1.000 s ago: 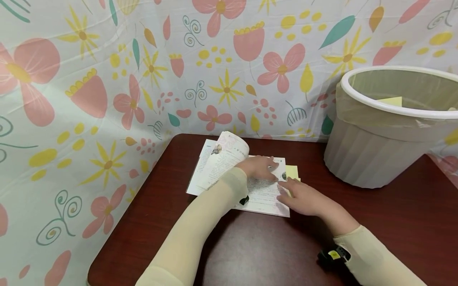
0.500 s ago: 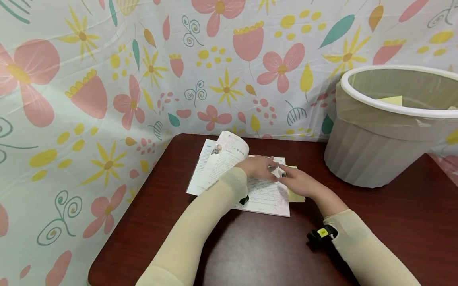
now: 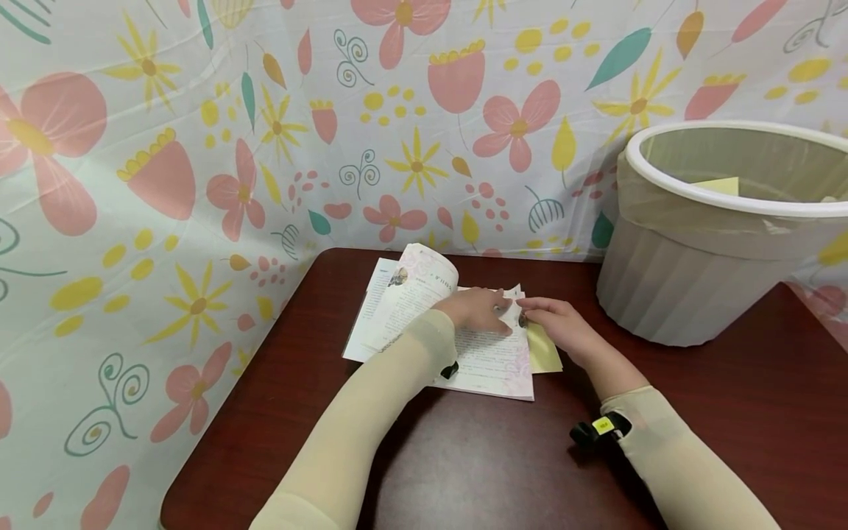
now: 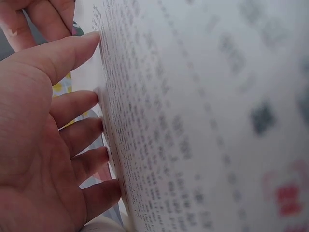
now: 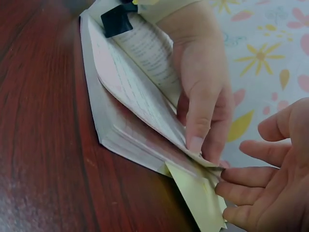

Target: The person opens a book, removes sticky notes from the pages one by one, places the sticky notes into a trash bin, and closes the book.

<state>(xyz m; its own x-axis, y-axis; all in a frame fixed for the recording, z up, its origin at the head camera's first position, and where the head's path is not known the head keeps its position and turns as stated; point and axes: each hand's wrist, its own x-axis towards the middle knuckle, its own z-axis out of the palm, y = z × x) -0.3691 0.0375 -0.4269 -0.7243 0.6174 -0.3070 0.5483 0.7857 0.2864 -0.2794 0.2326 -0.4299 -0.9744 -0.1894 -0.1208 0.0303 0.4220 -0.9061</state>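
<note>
An open book (image 3: 486, 361) lies on the table, one page curling up on its left side. My left hand (image 3: 472, 309) rests on the right-hand page, fingers spread; its fingertips (image 4: 100, 126) touch the printed paper in the left wrist view. My right hand (image 3: 562, 325) is at the page's upper right edge. There, in the right wrist view, the fingers (image 5: 246, 177) are extended against the raised page edge, with the thumb apart from it. A yellow paper (image 5: 195, 200) sticks out from the book's right side, under the lifted page (image 5: 140, 104).
A grey waste bin (image 3: 689, 280) with a white rim and a clear liner stands at the right; a yellow paper (image 3: 722, 185) shows inside it. The dark red table (image 3: 278, 412) meets a flowered cloth (image 3: 411, 110) behind and at the left.
My right hand has moved up along the page's right edge, and the page's upper right corner now stands raised. More of the yellow paper shows. The left hand has stayed put.
</note>
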